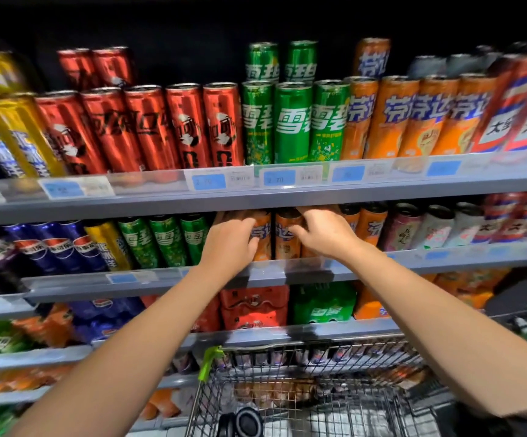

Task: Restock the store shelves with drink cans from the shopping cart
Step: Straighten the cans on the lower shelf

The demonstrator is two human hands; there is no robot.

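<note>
Both my hands reach into the second shelf (287,272), where orange drink cans stand in a row. My left hand (233,244) curls its fingers round the left orange can (263,238). My right hand (322,231) grips the top and side of the neighbouring orange can (287,241). Both cans stand upright on the shelf, partly covered by my fingers. Below, the wire shopping cart (303,389) holds several cans along its far wall.
The top shelf (255,187) carries yellow, red, green and orange cans with price tags. Green cans (167,241) stand left of my hands, more orange and pale cans to the right. Multipacks (255,307) fill the shelf below. A round black object (248,422) lies in the cart.
</note>
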